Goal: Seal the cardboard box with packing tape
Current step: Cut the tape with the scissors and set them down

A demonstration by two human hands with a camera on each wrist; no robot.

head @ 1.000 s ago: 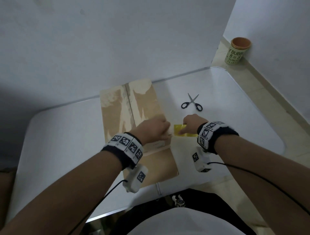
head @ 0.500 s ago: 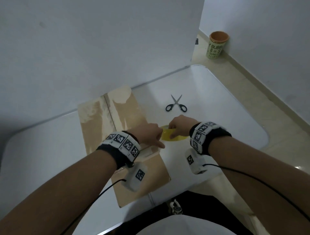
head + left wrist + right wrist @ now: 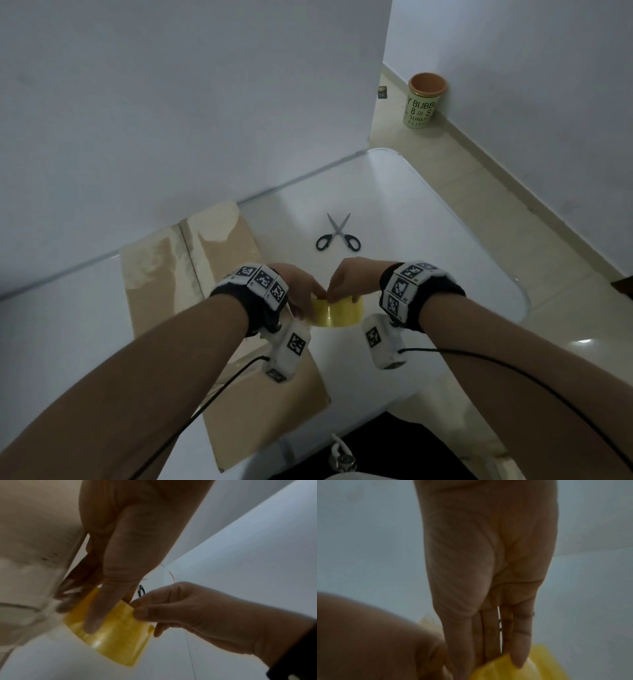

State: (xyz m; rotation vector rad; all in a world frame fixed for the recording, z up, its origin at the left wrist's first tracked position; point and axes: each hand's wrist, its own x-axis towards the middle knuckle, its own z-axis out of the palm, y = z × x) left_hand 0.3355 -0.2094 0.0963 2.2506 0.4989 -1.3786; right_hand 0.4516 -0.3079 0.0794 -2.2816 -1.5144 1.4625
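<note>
On the white worktop (image 3: 411, 212) beside the cardboard box (image 3: 219, 246), left hand (image 3: 301, 287) and right hand (image 3: 352, 277) both pinch the yellow tape roll (image 3: 337, 313) (probably hunting its free end).

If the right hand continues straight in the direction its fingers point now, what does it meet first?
Probably the left hand: the right hand points leftward at it over the yellow tape both pinch. The cardboard box lies beyond.

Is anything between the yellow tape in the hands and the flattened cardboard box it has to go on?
Nothing visible: the yellow packing tape, held by both hands, hangs beside the brown cardboard box. The black-handled scissors lie farther back.
</note>
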